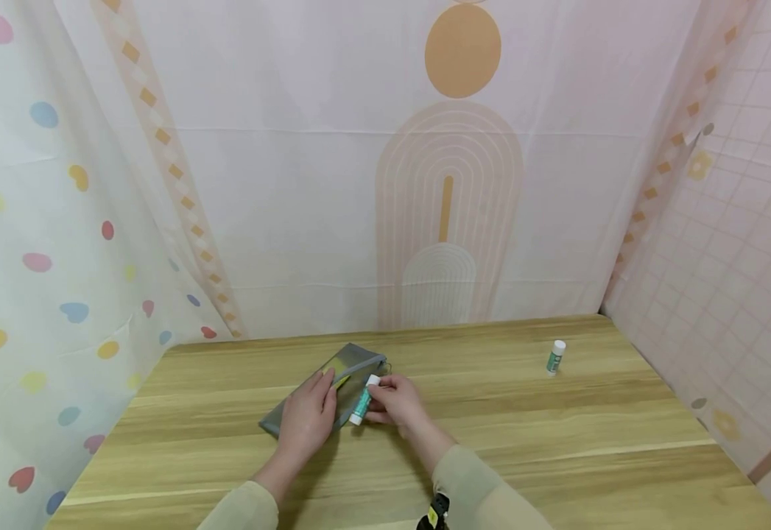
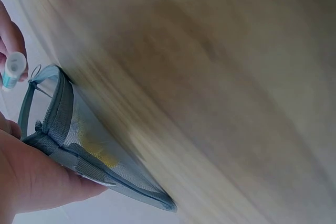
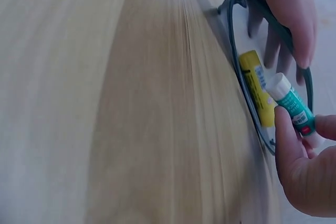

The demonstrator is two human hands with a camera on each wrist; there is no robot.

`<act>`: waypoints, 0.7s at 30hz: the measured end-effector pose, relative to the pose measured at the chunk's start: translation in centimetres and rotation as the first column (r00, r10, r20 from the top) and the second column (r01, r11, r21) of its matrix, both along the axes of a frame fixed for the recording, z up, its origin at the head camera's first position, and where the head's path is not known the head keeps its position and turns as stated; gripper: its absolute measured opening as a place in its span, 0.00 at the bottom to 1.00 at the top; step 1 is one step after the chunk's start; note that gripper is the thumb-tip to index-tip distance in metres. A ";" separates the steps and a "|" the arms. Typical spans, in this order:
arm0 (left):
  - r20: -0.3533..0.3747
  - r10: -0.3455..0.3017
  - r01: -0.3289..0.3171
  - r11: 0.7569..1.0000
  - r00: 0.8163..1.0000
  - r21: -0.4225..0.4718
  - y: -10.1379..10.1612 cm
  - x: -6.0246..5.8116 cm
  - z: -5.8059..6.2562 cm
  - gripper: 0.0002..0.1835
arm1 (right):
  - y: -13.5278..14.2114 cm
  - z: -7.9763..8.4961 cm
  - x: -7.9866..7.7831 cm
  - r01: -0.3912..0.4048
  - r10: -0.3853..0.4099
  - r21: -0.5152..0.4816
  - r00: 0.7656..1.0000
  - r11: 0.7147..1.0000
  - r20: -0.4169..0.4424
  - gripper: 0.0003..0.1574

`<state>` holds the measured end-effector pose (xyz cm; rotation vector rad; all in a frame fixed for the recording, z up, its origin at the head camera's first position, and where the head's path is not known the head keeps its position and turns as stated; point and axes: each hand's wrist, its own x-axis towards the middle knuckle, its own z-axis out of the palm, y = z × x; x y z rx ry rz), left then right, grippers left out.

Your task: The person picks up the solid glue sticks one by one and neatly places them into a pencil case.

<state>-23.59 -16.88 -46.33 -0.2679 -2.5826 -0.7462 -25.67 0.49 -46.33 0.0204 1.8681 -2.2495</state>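
A grey mesh zip pouch [image 1: 358,352] lies slanted on the table, its mouth spread apart. My left hand [image 1: 308,414] grips the pouch by one edge of that mouth, with some fingers inside, as the right wrist view shows. Between thumb and fingers, my right hand [image 1: 400,403] pinches a green-and-white glue stick [image 3: 295,106] right at the opening. Inside the pouch sits a yellow glue stick [image 3: 257,87], which shows as a yellow patch through the mesh in the left wrist view.
Another green-and-white glue stick [image 1: 555,358] stands upright on the wooden table [image 1: 491,412], far to the right. Patterned cloth hangings [image 1: 292,184] border the table at the back and both sides.
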 end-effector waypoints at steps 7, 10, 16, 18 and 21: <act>-0.008 -0.003 0.003 1.000 1.000 -0.011 0.0 0.1 0.1 0.20 | -1.2 0.0 -0.1 0.027 -0.027 0.010 0.999 1.000 0.033 0.22; -0.027 -0.009 0.008 1.000 1.000 -0.014 -0.1 0.1 0.1 0.20 | -1.5 0.0 -0.2 0.037 -0.037 0.009 0.998 0.999 0.051 0.23; -0.050 -0.022 0.022 1.000 0.999 -0.010 -0.1 0.1 0.1 0.19 | -2.1 0.2 -0.4 0.050 -0.050 0.003 0.995 0.999 0.085 0.23; -0.044 -0.023 0.023 1.000 0.999 -0.008 -0.1 0.1 0.1 0.19 | -2.4 0.3 -0.5 0.052 -0.052 0.003 0.995 0.999 0.087 0.24; -0.024 -0.018 0.018 1.000 1.000 -0.003 -0.1 0.0 0.0 0.20 | -2.7 0.3 -0.5 0.059 -0.059 0.001 0.994 0.998 0.087 0.23</act>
